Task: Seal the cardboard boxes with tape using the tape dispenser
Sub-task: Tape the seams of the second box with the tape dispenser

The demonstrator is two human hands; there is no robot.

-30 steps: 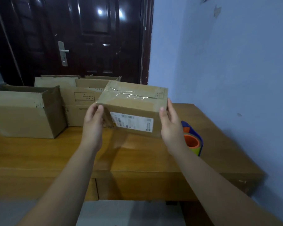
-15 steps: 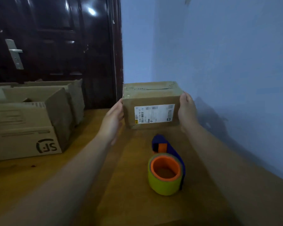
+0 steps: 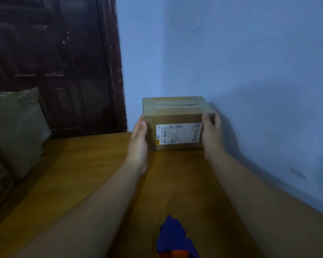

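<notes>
A small taped cardboard box (image 3: 177, 110) with a white shipping label on its front stands on the wooden table (image 3: 86, 172), in the far corner against the blue wall. My left hand (image 3: 139, 140) lies flat with straight fingers along the box's left side. My right hand (image 3: 211, 133) holds the box's right front edge, with the thumb on the front face and the fingers along the right side. The blue and orange tape dispenser (image 3: 173, 239) lies on the table near me, between my forearms and partly cut off by the bottom edge.
Larger cardboard boxes (image 3: 15, 131) stand at the left side of the table. A dark wooden door (image 3: 54, 62) is behind them. The blue wall (image 3: 250, 71) runs along the table's right edge.
Both hands carried the box away from me and to the right, down onto the table in the far corner by the wall. The dispenser now lies closer to me.
</notes>
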